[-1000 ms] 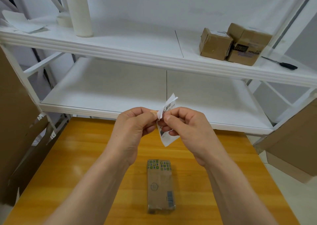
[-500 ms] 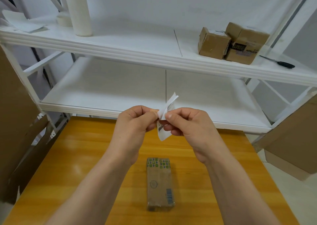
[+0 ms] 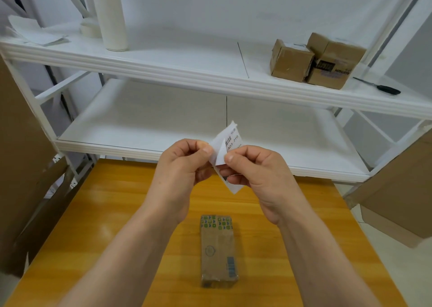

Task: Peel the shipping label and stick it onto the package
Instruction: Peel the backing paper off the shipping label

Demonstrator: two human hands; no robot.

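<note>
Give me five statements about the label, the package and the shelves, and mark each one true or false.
1. Both hands, left hand and right hand, pinch the shipping label. True.
2. The label is already stuck on the package. False: it is held in the air above it.
3. The package lies on the wooden table. True.
4. Two cardboard boxes sit on the lower shelf. False: they are on the upper shelf.
5. A screwdriver lies right of the boxes. True.

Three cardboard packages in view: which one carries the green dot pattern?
The slim package lying on the wooden table; the two shelf boxes lack it.
</note>
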